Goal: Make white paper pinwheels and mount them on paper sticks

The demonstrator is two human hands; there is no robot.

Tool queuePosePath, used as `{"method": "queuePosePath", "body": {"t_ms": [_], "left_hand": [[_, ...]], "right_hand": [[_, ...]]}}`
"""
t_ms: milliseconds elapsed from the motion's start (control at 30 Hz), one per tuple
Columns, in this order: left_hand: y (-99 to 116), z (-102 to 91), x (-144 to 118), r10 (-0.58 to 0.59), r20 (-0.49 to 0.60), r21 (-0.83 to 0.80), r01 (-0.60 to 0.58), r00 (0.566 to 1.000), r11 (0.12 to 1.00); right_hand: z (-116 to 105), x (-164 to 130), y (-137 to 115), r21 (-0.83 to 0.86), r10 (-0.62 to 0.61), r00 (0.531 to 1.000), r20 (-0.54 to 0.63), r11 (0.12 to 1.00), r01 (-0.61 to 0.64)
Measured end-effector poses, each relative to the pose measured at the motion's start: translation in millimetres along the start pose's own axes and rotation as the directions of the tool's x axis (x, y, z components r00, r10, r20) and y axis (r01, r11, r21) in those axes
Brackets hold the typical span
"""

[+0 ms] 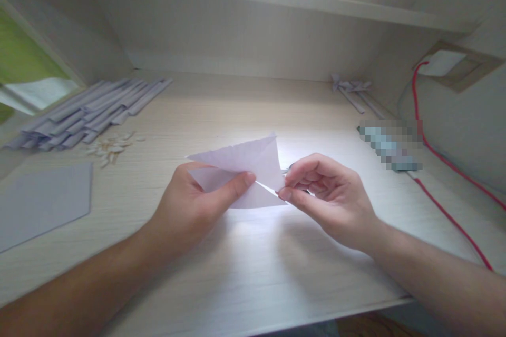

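Observation:
A pale lilac sheet of paper (253, 160), folded into a triangle shape, is held just above the light wooden desk (237, 274) at the middle. My left hand (197, 202) pinches its left side, thumb on top. My right hand (328, 195) pinches its right corner between thumb and forefinger. Something small and metallic shows behind my right fingers; I cannot tell what it is.
Several rolled lilac paper strips (90, 110) lie at the back left, with small paper scraps (110, 147) beside them. A flat lilac sheet (43, 202) lies at the left. More folded strips (356, 92) sit at the back right. A red cable (446, 163) runs along the right. A shelf overhangs.

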State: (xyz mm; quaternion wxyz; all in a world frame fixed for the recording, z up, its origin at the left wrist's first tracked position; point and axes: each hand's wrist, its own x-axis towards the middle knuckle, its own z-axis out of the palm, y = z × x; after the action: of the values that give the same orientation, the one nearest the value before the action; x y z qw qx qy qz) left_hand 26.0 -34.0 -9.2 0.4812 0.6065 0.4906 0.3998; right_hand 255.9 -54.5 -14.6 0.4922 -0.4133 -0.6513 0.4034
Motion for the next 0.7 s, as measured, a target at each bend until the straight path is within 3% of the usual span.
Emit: {"method": "queuePosePath", "body": {"t_ms": [200,700], "left_hand": [[0.9,1.3,0.2,0.045,-0.021,0.065,-0.043,0.999,0.997],[-3.8,-0.2,-0.2,-0.001,-0.048,0.053,0.003,0.999,0.999]], "right_hand": [[-0.7,1.9,-0.3,-0.02,0.019,1.0,0.015,1.0,-0.019],[0.1,1.2,-0.7,0.054,0.038,0.998,0.042,0.998,-0.04]]}}
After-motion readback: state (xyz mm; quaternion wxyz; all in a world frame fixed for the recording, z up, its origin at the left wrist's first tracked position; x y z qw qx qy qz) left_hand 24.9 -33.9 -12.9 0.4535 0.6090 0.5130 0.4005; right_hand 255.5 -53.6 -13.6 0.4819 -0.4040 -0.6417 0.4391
